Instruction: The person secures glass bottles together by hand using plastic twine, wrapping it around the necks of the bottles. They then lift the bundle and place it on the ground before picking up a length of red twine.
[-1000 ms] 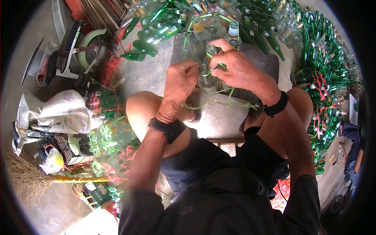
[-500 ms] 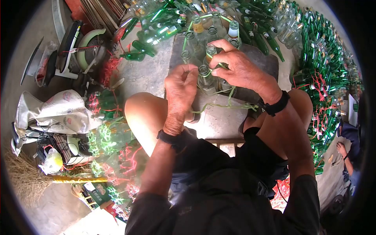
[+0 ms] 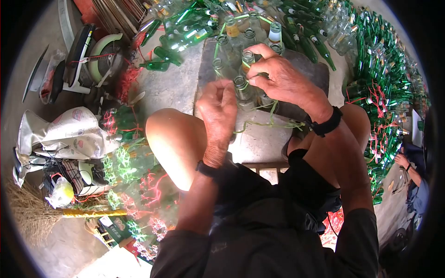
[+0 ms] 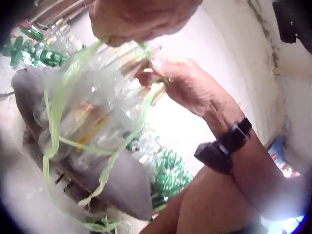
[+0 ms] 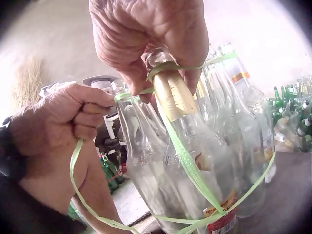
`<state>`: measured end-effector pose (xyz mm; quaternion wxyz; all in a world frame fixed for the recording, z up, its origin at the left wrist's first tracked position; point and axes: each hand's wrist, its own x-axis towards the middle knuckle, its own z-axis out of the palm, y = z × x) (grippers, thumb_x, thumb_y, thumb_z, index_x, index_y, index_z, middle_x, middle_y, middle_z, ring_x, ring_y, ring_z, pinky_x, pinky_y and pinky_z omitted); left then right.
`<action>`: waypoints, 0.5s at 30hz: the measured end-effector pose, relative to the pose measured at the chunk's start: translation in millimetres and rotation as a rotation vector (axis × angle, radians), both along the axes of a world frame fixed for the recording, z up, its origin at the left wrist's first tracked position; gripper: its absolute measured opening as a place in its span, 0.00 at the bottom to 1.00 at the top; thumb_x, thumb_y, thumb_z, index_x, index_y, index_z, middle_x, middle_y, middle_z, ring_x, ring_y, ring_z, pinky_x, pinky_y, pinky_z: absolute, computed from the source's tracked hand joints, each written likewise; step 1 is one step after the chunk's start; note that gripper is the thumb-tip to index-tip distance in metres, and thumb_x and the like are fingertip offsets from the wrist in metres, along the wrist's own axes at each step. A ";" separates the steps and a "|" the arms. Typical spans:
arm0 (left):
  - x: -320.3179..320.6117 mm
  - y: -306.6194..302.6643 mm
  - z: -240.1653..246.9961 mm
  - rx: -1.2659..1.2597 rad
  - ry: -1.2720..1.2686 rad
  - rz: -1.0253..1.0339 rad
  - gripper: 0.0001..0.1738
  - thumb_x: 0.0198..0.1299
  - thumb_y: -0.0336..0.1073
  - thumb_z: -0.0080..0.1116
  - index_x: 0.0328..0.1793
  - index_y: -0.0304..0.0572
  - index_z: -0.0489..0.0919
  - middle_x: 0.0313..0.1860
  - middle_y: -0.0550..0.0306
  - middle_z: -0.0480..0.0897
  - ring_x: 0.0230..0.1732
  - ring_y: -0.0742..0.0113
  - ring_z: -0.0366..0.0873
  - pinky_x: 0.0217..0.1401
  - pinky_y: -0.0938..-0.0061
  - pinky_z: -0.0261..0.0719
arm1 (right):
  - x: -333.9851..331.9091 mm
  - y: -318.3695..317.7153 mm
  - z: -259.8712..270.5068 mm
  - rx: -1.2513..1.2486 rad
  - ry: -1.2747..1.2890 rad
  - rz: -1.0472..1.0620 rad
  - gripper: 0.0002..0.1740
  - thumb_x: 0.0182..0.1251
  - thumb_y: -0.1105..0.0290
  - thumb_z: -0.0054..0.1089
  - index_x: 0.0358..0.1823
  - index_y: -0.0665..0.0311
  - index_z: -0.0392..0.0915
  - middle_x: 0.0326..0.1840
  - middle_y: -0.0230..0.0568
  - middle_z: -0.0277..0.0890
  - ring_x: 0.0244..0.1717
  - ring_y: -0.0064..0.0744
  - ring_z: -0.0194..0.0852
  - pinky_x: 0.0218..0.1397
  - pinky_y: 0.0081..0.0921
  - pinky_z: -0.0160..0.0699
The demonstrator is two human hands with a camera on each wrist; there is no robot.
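Observation:
Clear glass bottles [image 3: 244, 92] stand in a tight group, with green plastic strip [image 5: 190, 168] round their necks and lower bodies. My right hand [image 3: 288, 79] pinches the strip at the neck of a gold-foiled bottle [image 5: 176, 95], fingers round the neck in the right wrist view. Just left of the nearest bottle mouth, my left hand [image 3: 217, 105] has curled fingers gripping the strip; in the right wrist view that hand [image 5: 58, 119] holds it beside a bottle neck, and a length hangs below the fist. Loose strip [image 3: 266, 124] trails in front of the bottles.
Green bottles [image 3: 160, 66] lie beyond the group, and a large pile [image 3: 384, 88] fills the right side. On the left are a fan-like machine [image 3: 103, 60], a white sack [image 3: 76, 132] and a straw broom [image 3: 34, 211]. Another person's arm [image 3: 410, 169] shows at the far right.
My left hand has shifted slightly right and down, its forearm swinging inward. The right hand stays at the bottle necks. Another person's arm has come into view at the far right.

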<state>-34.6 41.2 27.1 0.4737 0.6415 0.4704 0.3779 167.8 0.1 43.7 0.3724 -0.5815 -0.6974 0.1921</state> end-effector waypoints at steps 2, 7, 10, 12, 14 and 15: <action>1.5 -3.8 -0.3 -0.010 0.009 0.014 0.08 0.74 0.30 0.63 0.51 0.31 0.84 0.32 0.56 0.88 0.33 0.76 0.82 0.38 0.76 0.81 | 0.3 1.3 -1.2 0.013 0.003 0.005 0.03 0.69 0.77 0.64 0.40 0.68 0.86 0.74 0.51 0.70 0.53 0.44 0.85 0.47 0.36 0.85; 4.2 -8.5 -2.7 -0.072 -0.136 0.048 0.07 0.75 0.32 0.64 0.50 0.34 0.85 0.27 0.74 0.79 0.25 0.88 0.64 0.27 0.85 0.62 | -2.8 0.4 5.8 -0.028 0.011 -0.029 0.06 0.65 0.75 0.61 0.36 0.66 0.86 0.71 0.57 0.72 0.57 0.58 0.83 0.62 0.44 0.82; 3.7 -6.0 -7.1 -0.070 -0.138 0.047 0.07 0.75 0.32 0.65 0.50 0.34 0.85 0.26 0.75 0.78 0.25 0.88 0.64 0.26 0.85 0.61 | -0.2 2.2 2.5 -0.021 0.032 -0.011 0.06 0.65 0.75 0.61 0.37 0.66 0.87 0.71 0.57 0.72 0.57 0.58 0.83 0.61 0.44 0.82; -0.2 -4.6 -7.0 -0.071 -0.119 0.027 0.08 0.75 0.32 0.64 0.51 0.33 0.84 0.29 0.69 0.82 0.28 0.85 0.70 0.30 0.83 0.69 | 1.4 2.3 1.8 -0.003 0.051 0.003 0.07 0.65 0.75 0.61 0.39 0.66 0.87 0.71 0.57 0.72 0.57 0.57 0.83 0.61 0.43 0.82; -1.9 -3.4 -7.5 -0.073 -0.104 0.011 0.09 0.76 0.33 0.63 0.51 0.32 0.83 0.32 0.62 0.86 0.31 0.82 0.77 0.34 0.81 0.76 | 3.8 2.5 3.6 -0.009 0.022 0.017 0.09 0.64 0.75 0.60 0.42 0.66 0.87 0.71 0.57 0.72 0.57 0.57 0.83 0.61 0.42 0.82; -2.4 -2.8 -8.2 -0.070 -0.109 0.003 0.09 0.76 0.33 0.63 0.51 0.32 0.83 0.32 0.63 0.86 0.31 0.82 0.77 0.34 0.81 0.76 | 5.8 2.9 3.2 -0.009 0.021 0.019 0.09 0.64 0.75 0.60 0.42 0.66 0.87 0.71 0.57 0.72 0.57 0.57 0.83 0.61 0.42 0.82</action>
